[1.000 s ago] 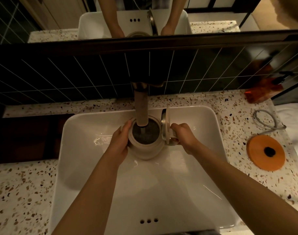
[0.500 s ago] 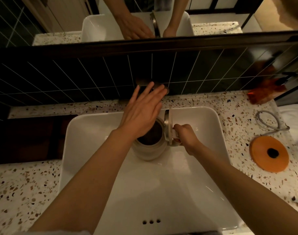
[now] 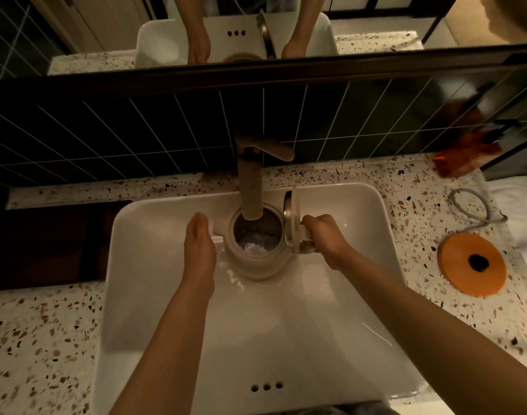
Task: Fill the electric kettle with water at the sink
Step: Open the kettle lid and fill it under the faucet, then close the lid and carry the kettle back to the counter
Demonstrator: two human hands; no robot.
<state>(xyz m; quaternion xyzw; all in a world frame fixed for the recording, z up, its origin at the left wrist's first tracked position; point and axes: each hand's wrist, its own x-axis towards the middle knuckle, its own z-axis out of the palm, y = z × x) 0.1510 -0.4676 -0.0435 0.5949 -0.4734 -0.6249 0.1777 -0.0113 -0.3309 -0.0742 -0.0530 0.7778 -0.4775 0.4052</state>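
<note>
Since half a second ago, my left hand (image 3: pixel 200 246) has come back from the faucet handle (image 3: pixel 266 148) and now sits just beside the left wall of the kettle (image 3: pixel 257 248), palm inward, fingers straight. Its grip is released; whether it touches the kettle body I cannot tell.

Nearest to me, the front rim of the white sink (image 3: pixel 166 369) shows three overflow holes. Both forearms reach forward over the basin.

My right hand (image 3: pixel 323 238) is clenched on the kettle's handle, at the kettle's right side. The grip holds the kettle upright inside the basin, toward its back wall. The lid (image 3: pixel 290 221) stands hinged open on edge, between the kettle mouth and my right hand.

The faucet spout (image 3: pixel 250 190) points down into the open mouth of the kettle. Water is visible inside, white and foaming at the near side.

On the speckled surface (image 3: pixel 40 339) to the right, well apart from the sink, lies the round orange kettle base (image 3: pixel 472 265) with a dark centre contact. A grey cord (image 3: pixel 472 208) loops just behind it.

Beyond the faucet, dark tiles (image 3: pixel 136 130) cover the wall. Above them, a mirror (image 3: pixel 232 28) reflects the sink and both arms.
</note>
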